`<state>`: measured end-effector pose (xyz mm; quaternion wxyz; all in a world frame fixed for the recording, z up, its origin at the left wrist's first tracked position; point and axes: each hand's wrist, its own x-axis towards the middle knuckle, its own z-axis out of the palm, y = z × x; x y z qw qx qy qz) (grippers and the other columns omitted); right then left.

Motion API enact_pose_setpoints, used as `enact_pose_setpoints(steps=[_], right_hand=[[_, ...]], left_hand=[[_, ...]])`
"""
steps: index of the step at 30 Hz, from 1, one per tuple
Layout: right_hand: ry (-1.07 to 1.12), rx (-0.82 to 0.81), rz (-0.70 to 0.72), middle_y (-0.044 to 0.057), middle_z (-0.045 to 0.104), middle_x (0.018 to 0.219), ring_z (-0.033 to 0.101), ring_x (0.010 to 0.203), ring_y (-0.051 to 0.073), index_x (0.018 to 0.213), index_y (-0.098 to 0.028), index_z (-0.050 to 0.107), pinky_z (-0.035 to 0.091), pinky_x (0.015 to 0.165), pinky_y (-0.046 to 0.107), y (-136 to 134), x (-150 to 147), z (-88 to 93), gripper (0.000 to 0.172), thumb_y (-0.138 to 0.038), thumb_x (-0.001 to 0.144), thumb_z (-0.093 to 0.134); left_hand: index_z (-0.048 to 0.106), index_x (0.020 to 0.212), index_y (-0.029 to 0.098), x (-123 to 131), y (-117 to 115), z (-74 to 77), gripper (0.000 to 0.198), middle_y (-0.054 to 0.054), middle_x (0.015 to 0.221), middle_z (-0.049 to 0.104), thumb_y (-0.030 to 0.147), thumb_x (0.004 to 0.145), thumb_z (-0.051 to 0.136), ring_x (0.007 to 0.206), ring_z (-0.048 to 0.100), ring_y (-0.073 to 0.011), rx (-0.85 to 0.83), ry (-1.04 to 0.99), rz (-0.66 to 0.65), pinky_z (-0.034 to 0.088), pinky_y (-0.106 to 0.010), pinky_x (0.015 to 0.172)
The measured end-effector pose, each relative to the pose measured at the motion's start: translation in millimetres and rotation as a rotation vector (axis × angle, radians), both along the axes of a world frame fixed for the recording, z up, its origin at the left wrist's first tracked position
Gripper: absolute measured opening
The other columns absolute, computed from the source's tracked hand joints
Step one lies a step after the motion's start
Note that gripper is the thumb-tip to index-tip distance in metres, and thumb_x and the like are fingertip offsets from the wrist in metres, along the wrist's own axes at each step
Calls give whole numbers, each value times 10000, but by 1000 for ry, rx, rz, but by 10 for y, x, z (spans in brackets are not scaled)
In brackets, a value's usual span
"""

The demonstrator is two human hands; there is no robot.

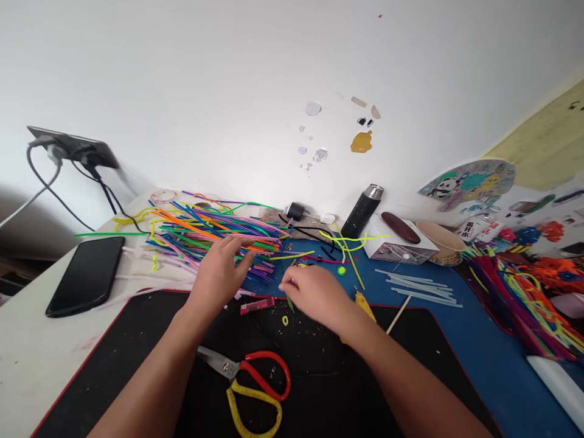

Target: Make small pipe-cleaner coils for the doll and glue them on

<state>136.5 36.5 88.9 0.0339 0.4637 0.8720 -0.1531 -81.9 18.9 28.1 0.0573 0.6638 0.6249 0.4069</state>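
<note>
My left hand [219,271] reaches forward with its fingers stretched out onto a big pile of coloured pipe cleaners [214,234] at the back of the desk. My right hand [314,296] hovers over the black mat [319,377] with its fingers curled in a pinch around a thin green piece [289,302]. A small red object [257,305] and a tiny yellow ring [285,320] lie on the mat between the hands. Red-and-yellow scissors [253,380] lie closed nearer to me.
A black phone [86,275] lies at the left. A dark flask [362,212], a white box [401,246], pale glue sticks [420,286] and a yellow glue gun [365,302] lie to the right. More pipe cleaners [520,298] heap at the far right. Cables [68,182] hang from the wall socket.
</note>
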Motion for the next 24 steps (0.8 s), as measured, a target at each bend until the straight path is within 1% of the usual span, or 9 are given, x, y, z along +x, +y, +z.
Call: enact_pose_setpoints(steps=[2, 4, 6, 8, 12, 14, 18, 21, 24], right_hand=[[-134, 48, -35, 63, 833, 1021, 757, 972, 237, 1033, -233, 791, 477, 769, 293, 225, -25, 1, 235, -327, 1076, 579], [-204, 39, -51, 99, 829, 966, 762, 961, 266, 991, -204, 803, 493, 762, 304, 400, -93, -18, 218, -301, 1045, 616], [-255, 31, -54, 145, 824, 1016, 764, 994, 296, 998, -178, 814, 515, 785, 319, 524, -195, -55, 206, -303, 1018, 652], [-298, 27, -57, 186, 815, 1076, 767, 1025, 324, 1052, -152, 817, 539, 802, 341, 607, -309, -106, 226, -315, 1008, 665], [-368, 8, -52, 228, 806, 1116, 774, 1046, 351, 1120, -120, 818, 575, 827, 365, 701, -488, -215, 253, -287, 983, 687], [-396, 1, -50, 252, 797, 1146, 775, 1056, 363, 1154, -104, 814, 588, 839, 378, 723, -533, -246, 274, -273, 969, 702], [-430, -5, -52, 259, 803, 1122, 777, 1076, 378, 1160, -82, 813, 598, 848, 383, 740, -573, -246, 276, -237, 959, 704], [-442, -14, -49, 255, 806, 1122, 781, 1072, 365, 1115, -82, 820, 597, 852, 365, 756, -592, -234, 238, -198, 942, 704], [-447, -26, -49, 251, 807, 1125, 782, 1068, 355, 1113, -91, 817, 596, 845, 357, 783, -605, -245, 233, -166, 932, 689]], left_hand=[[727, 1090, 218, 19, -12, 19, 236, -109, 1092, 783, 359, 1011, 555, 1032, 711, -311, -15, -14, -5, 542, -431, 961], [725, 1085, 213, 33, -20, 29, 229, -112, 1066, 781, 352, 1014, 558, 1025, 713, -313, -34, -23, -12, 541, -423, 945], [724, 1068, 207, 41, -23, 27, 222, -113, 1035, 781, 352, 1016, 564, 1005, 718, -315, -47, -34, -19, 541, -417, 919], [722, 1047, 208, 49, -23, 18, 214, -113, 1024, 783, 355, 1020, 569, 997, 723, -315, -54, -46, -24, 541, -410, 901], [728, 1074, 197, 62, -30, -1, 229, -120, 1070, 785, 343, 1036, 555, 1033, 723, -322, -35, -44, -31, 536, -411, 908], [730, 1091, 192, 69, -39, -3, 241, -117, 1056, 785, 341, 1040, 548, 1010, 724, -320, -34, -36, -35, 537, -406, 875], [733, 1104, 187, 93, -59, 11, 244, -104, 1015, 783, 330, 1037, 547, 932, 721, -305, -53, -33, -57, 530, -390, 808], [737, 1107, 186, 110, -72, 35, 246, -101, 1022, 784, 319, 1036, 542, 884, 715, -286, -57, -38, -76, 530, -384, 817], [738, 1115, 199, 115, -81, 61, 247, -97, 1047, 791, 321, 1036, 538, 869, 714, -271, -67, -41, -81, 531, -368, 822]])
